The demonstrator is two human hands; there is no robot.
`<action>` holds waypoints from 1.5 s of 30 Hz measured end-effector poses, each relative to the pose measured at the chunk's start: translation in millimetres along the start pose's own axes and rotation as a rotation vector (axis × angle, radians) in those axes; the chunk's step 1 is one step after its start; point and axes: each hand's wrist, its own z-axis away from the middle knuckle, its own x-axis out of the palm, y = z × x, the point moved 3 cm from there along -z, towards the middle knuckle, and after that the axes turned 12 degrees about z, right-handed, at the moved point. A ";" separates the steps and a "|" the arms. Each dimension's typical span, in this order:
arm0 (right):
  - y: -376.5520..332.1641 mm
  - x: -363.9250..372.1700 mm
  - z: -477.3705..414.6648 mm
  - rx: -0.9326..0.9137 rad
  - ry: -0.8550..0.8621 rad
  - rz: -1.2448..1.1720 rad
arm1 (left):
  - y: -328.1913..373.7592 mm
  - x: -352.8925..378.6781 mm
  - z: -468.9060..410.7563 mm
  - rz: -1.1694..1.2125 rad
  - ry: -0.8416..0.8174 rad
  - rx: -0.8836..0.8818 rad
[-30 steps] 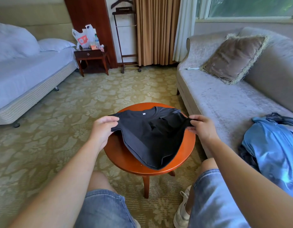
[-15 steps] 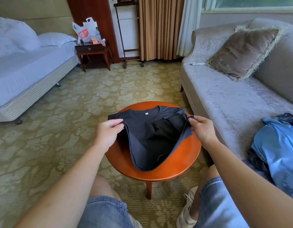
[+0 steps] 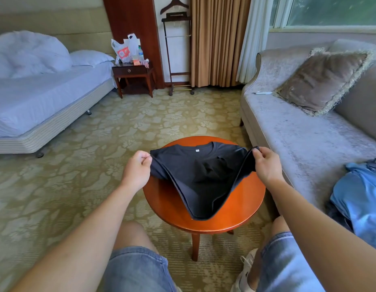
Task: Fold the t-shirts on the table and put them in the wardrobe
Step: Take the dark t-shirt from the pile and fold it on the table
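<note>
Denim shorts (image 3: 136,268) covered the knees nearest the camera. Beyond them the left hand (image 3: 136,169) pinched the left edge of the black t-shirt (image 3: 199,175) and the right hand (image 3: 267,165) pinched its right edge. Both sides were lifted while the middle sagged onto the round table (image 3: 235,218), collar at the far side. Blue clothes (image 3: 362,199) lay on the sofa (image 3: 299,140), a cushion (image 3: 322,79) farther along. Beyond stood a bed (image 3: 45,102) and a nightstand (image 3: 133,70).

Matt black cloth shirt (image 3: 204,175) on glossy, smooth wooden table (image 3: 242,216); plush, faintly sheened sofa (image 3: 299,140); patterned carpet (image 3: 77,165); blue cloth pile (image 3: 360,199); denim shorts (image 3: 136,268).
</note>
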 end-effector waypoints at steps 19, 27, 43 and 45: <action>-21.1 -114.0 64.4 -0.054 0.136 0.095 | 56.8 -73.6 77.1 0.041 0.083 0.073; 4.0 -112.7 25.5 0.098 0.206 0.112 | 40.9 -73.9 42.6 0.076 0.210 -0.094; 20.7 5.3 -157.2 0.247 0.261 0.150 | -41.2 -4.3 -139.9 0.223 0.472 -0.329; 24.9 24.3 -179.4 0.256 0.248 0.170 | -57.0 4.4 -168.3 0.185 0.472 -0.339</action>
